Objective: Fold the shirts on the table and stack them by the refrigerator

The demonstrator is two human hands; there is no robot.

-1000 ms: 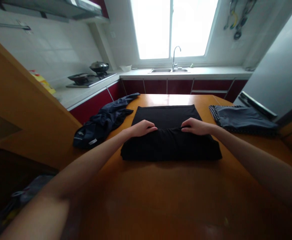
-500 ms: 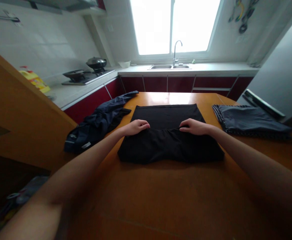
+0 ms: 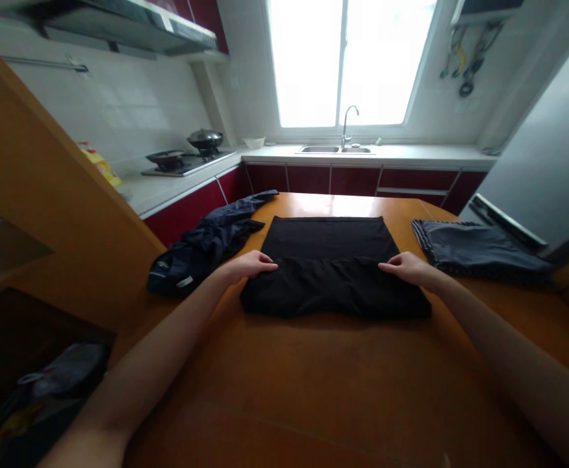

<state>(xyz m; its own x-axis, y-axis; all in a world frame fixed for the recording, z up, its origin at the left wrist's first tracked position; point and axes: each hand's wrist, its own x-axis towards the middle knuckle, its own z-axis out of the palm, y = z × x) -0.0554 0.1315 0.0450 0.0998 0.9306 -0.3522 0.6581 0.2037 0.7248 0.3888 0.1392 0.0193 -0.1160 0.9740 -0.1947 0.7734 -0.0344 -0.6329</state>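
Black cloth mid-table, lying flat, folded over on itself; long axis looks like 9-to-3 o'clock, narrower single end pointing to 12, wider folded part toward 6, fold wrinkled along its near side. Crosswise edge of the flap faces 12. Left hand at the cloth's 10 o'clock, fingers narrow, pinching that edge; right hand at its 2 o'clock, thumb and fingers also narrow, pinching the edge's other end. Table: orange-brown wood, glossy, bright glare at 12. Navy garment crumpled at 10, white tag showing; grey cloth folded at 2–3, striped border. Room: kitchen. Hob at 11, with open pan and lidded wok; range hood above. Sink and tap at 12 under bright window. Dark red cabinets below white counter. Big grey panel at 2.
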